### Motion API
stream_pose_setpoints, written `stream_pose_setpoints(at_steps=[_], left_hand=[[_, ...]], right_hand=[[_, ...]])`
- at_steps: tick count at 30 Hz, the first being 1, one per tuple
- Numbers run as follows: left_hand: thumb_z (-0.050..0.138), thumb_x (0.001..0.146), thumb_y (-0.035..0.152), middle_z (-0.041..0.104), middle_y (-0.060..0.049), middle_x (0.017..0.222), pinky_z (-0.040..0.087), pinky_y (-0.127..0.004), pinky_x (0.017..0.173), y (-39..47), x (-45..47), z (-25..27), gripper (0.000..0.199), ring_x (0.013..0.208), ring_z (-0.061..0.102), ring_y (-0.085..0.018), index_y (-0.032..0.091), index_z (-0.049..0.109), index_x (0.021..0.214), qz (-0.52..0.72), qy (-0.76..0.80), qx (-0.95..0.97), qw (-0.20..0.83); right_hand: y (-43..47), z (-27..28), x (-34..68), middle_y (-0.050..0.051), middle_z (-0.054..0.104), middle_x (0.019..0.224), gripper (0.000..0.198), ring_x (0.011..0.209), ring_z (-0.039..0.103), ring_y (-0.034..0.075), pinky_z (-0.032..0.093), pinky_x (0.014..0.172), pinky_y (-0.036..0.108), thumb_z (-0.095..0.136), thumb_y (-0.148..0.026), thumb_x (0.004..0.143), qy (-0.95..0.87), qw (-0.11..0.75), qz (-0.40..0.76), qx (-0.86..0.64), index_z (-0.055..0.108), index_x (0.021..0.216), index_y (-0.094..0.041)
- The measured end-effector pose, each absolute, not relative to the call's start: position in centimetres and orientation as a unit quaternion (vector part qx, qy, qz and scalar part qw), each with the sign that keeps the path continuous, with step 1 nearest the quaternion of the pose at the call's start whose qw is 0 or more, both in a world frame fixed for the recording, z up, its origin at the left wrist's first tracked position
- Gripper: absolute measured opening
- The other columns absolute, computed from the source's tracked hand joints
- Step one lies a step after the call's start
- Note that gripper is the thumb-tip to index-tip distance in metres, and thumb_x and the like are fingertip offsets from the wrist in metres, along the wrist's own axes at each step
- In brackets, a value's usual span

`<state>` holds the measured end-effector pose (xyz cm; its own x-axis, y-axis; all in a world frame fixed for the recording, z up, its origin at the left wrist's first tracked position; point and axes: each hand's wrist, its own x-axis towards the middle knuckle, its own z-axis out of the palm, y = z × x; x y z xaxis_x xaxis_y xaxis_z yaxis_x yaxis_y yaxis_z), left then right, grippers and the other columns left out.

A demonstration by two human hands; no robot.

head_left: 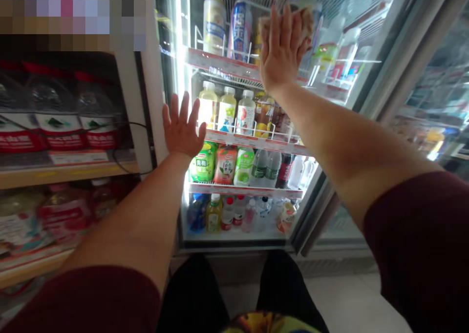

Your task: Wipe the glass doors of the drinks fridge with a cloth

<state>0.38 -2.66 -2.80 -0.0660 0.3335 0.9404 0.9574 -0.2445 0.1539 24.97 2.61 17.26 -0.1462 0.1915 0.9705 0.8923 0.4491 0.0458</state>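
Observation:
My right hand (281,50) presses a crumpled brownish cloth (307,25) flat to the upper part of the fridge's glass door (311,103). Its fingers lie over the cloth and hide part of it. Lower and to the left, my left hand (182,128) is spread with the palm against the left edge of the door, holding nothing. Behind the glass are shelves of drinks: a tall white can (214,25) and a blue can (240,30) up high, a white-capped bottle (227,108) below, and a green drink pack (203,164) close to my left hand.
On the left, a wooden-edged shelf (44,176) bears large red-labelled bottles (60,120), with a dark cable (126,123) hanging in front. A metal door frame (395,69) and another glass-fronted fridge (432,123) stand at right. Pale floor tiles (351,303) lie below.

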Motion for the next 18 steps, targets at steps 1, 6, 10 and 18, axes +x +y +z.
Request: stream_pose_setpoints(at_steps=[1,6,10,18], left_hand=[[0.048,0.102,0.046,0.017,-0.006,0.180,-0.010,-0.058,0.138,-2.7,0.4,-2.8,0.074,0.169,-0.001,-0.031,0.022,0.036,0.171,-0.503,-0.530,-0.609,0.309],[0.044,0.103,0.047,0.018,-0.007,0.180,-0.006,-0.058,0.138,-2.8,0.6,-2.8,0.073,0.169,0.002,-0.032,0.022,0.037,0.171,-0.494,-0.538,-0.601,0.325],[0.044,0.103,0.046,0.017,-0.006,0.180,-0.006,-0.058,0.138,-2.8,0.6,-2.8,0.073,0.169,0.001,-0.031,0.023,0.036,0.172,-0.490,-0.539,-0.600,0.330],[0.038,0.104,0.053,0.015,0.000,0.181,-0.010,-0.054,0.138,-2.9,0.7,-2.8,0.074,0.168,-0.002,-0.030,0.024,0.036,0.171,-0.497,-0.543,-0.600,0.312]], right_hand=[[2.6,16.9,24.7,0.011,0.024,0.179,0.062,0.168,0.022,0.034,0.016,0.134,0.062,0.028,-0.032,0.112,-0.688,0.506,-0.353,-0.383,0.032,0.172,-0.019],[2.6,17.7,23.0,0.005,0.026,0.179,0.067,0.169,0.021,0.031,0.012,0.134,0.063,0.023,-0.035,0.107,-0.736,0.456,-0.382,-0.324,0.031,0.172,-0.020],[2.4,18.0,20.9,0.001,0.022,0.180,0.066,0.170,0.019,0.025,0.009,0.135,0.062,0.022,-0.038,0.108,-0.736,0.466,-0.353,-0.341,0.029,0.172,-0.024],[0.8,17.2,18.7,0.001,0.018,0.182,0.065,0.171,0.013,0.030,0.009,0.136,0.065,0.033,-0.021,0.110,-0.776,0.406,-0.366,-0.314,0.024,0.174,-0.027]])
